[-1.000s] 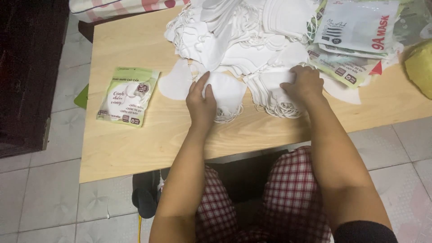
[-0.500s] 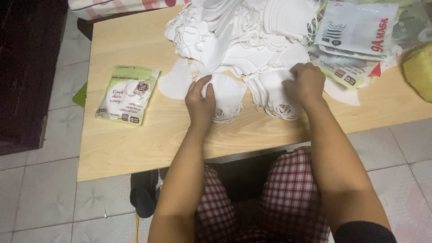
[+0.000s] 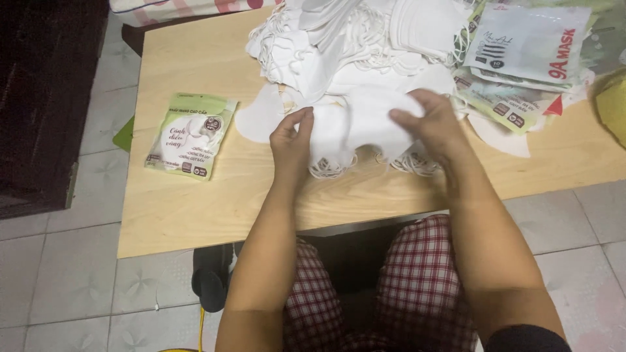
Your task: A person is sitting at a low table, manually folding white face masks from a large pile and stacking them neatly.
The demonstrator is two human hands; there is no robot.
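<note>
A stack of white face masks (image 3: 355, 127) lies between my two hands at the near middle of the wooden table (image 3: 215, 202). My left hand (image 3: 291, 140) pinches its left edge. My right hand (image 3: 427, 120) grips its right edge from above. Elastic ear loops hang out below the stack. Behind it spreads a big heap of loose white masks (image 3: 352, 39). One more white mask (image 3: 257, 120) lies flat just left of my left hand.
A green and white pouch (image 3: 189, 135) lies alone on the table's left part. A pile of printed mask pouches (image 3: 521, 58) sits at the right, with a yellow object (image 3: 613, 104) at the edge. Dark furniture (image 3: 45, 98) stands left; tiled floor surrounds.
Both hands have moved closer together and lifted the masks, gathering two separate flat piles into one stack held between them.
</note>
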